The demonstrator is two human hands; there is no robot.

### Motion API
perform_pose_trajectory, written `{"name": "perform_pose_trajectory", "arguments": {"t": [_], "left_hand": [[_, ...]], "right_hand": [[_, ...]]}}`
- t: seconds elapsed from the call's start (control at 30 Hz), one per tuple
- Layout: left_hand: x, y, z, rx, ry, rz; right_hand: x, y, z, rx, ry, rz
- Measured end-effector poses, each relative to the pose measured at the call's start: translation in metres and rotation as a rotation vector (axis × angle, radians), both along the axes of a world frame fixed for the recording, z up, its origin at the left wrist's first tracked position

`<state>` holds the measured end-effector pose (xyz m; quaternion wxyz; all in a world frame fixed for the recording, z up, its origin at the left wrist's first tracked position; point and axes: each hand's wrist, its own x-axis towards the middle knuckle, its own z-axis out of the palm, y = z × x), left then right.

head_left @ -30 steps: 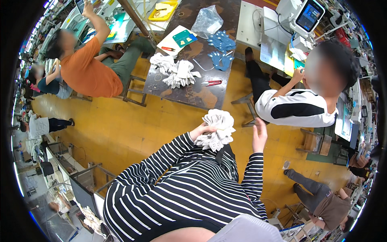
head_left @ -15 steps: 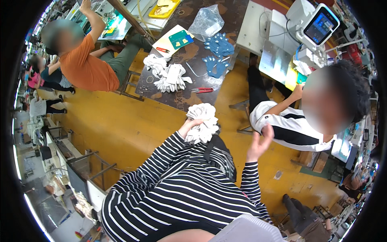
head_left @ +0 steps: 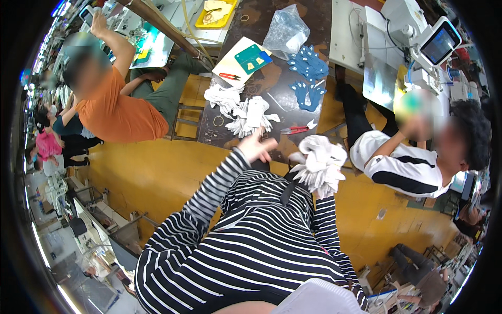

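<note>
A thick bunch of white fabric glove pieces (head_left: 320, 162) is held up at the near right corner of the table, its ends fanned out. My right hand is behind that bunch and mostly hidden, with its striped sleeve (head_left: 325, 212) below. My left hand (head_left: 256, 148) is at the table's near edge, empty, fingers apart. Just beyond it lies a stack of white glove pieces (head_left: 254, 116), with a second white pile (head_left: 224, 98) at its far left. Red-handled scissors (head_left: 298, 129) lie to the right of the stack.
On the brown table (head_left: 209, 131) are blue glove-shaped pieces (head_left: 308, 63), a clear plastic bag (head_left: 285, 31), a green card (head_left: 253, 58) and red thread snips (head_left: 230, 76). A person in orange (head_left: 123, 118) sits left, another in white and black (head_left: 402, 162) right, beside machines.
The white bunch has passed from my left hand to my right and moved right. My left hand, now empty, has moved toward the stack on the table. The view has shifted slightly.
</note>
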<state>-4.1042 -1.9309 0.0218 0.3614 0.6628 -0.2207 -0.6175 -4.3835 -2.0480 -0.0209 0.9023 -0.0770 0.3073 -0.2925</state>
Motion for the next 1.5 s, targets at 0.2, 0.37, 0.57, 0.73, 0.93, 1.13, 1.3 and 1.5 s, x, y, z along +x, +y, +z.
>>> {"name": "perform_pose_trajectory", "arguments": {"t": [0.2,0.37,0.57,0.73,0.93,1.13,1.3,1.5], "left_hand": [[0.137,0.012,-0.122,0.556,-0.722,0.008],[0.167,0.000,-0.115,0.698,-0.729,-0.193],[0.140,0.001,-0.125,0.624,-0.683,-0.213],[0.121,0.011,-0.115,0.726,-0.653,-0.247],[0.116,0.001,-0.102,0.722,-0.683,-0.230],[0.113,0.003,-0.092,0.694,-0.718,-0.180],[0.111,0.016,-0.112,0.746,-0.743,-0.179],[0.109,0.006,-0.102,0.735,-0.676,-0.153]], "right_hand": [[0.005,0.013,0.010,0.011,-0.014,-0.071],[0.006,0.025,0.011,0.033,0.008,-0.073],[-0.001,0.031,0.016,0.042,0.024,-0.070],[-0.003,0.017,0.016,0.036,0.006,-0.046],[-0.004,-0.017,0.019,-0.004,0.005,-0.045],[-0.004,-0.019,0.012,0.004,-0.037,0.029],[0.006,-0.025,0.009,0.014,-0.080,0.070],[0.005,-0.023,0.006,0.018,-0.132,0.031]]}}
